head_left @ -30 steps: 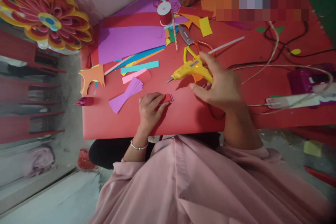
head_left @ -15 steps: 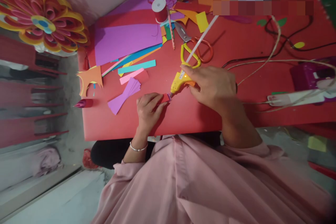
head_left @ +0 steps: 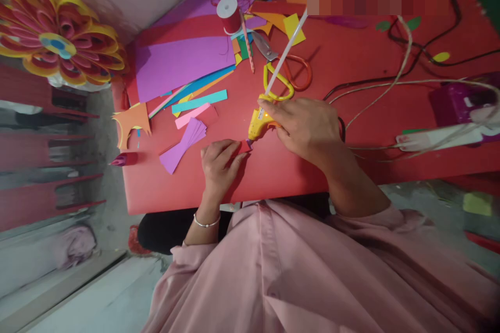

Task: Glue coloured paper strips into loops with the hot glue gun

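My left hand pinches a small red paper strip with a purple end, just above the red table. In my right hand is a yellow hot glue gun, its nozzle pointing down at the purple end of the strip. Whether the nozzle touches the paper I cannot tell. A long clear glue stick juts out of the gun's back. Left of my left hand lie fanned purple paper strips, with pink and turquoise strips behind them.
Scissors lie beyond the glue gun, near a spool of red thread and a pencil. Purple sheets and scraps cover the back left. Cords and a white power strip are at right. A paper flower stands at far left.
The view has shifted slightly, so most things sit a little further left. Both hands keep their grips, and the glue gun nozzle stays at the strip's end.
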Motion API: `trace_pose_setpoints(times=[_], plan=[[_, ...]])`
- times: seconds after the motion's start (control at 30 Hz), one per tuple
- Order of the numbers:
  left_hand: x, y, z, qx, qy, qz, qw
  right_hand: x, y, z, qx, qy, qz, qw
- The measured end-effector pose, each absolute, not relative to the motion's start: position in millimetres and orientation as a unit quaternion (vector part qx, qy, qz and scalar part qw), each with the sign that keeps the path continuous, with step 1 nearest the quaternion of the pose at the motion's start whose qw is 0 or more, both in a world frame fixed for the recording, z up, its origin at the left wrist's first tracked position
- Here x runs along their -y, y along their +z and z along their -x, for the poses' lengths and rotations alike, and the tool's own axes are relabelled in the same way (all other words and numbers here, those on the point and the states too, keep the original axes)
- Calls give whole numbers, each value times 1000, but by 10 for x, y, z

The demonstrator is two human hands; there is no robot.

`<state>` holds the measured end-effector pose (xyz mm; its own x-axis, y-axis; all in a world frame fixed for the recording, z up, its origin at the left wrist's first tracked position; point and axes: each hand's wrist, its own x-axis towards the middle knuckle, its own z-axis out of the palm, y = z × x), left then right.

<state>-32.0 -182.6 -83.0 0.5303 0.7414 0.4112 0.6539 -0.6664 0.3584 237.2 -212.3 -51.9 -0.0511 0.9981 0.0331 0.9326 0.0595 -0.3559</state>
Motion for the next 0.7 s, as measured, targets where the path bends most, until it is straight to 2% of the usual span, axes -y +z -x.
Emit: trace_pose_setpoints(times=[0.2, 0.7], plan=[[1819, -831, 321, -402, 264, -873, 75, 2114, -445, -2356, 723, 111, 675, 101], [1829, -834, 317, -406, 238, -879, 74, 2088, -544, -2311, 711, 99, 684, 132]])
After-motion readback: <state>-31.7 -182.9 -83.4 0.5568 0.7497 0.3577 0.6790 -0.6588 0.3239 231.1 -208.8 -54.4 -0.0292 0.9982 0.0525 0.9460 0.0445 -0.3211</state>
